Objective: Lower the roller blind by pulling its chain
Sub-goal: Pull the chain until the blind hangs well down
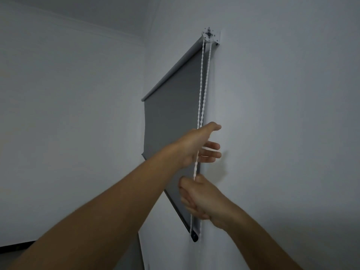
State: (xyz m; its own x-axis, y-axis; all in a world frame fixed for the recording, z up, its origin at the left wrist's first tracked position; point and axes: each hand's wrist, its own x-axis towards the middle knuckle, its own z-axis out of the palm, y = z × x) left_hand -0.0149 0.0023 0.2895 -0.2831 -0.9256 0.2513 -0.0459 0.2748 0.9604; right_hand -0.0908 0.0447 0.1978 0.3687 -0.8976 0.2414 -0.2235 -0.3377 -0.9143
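The white bead chain [201, 90] hangs in two strands from the round fitting [208, 34] high above both hands and runs down between them. The right hand [200, 197] is the lower one; its fingers are curled tightly round the chain, which enters the fist at the top and comes out below it. The left hand [196, 147] reaches up just above the right, fingers spread and relaxed, with the chain crossing in front of its palm; whether it touches the chain cannot be told. The grey roller blind [171, 117] hangs behind and to the left of both hands, its dark bottom bar [183, 217] sloping down past the right wrist. The blind's fabric looks smooth and matt. It is mounted on a plain pale wall [282, 114] that meets another wall [68, 114] at a corner beyond the left arm.
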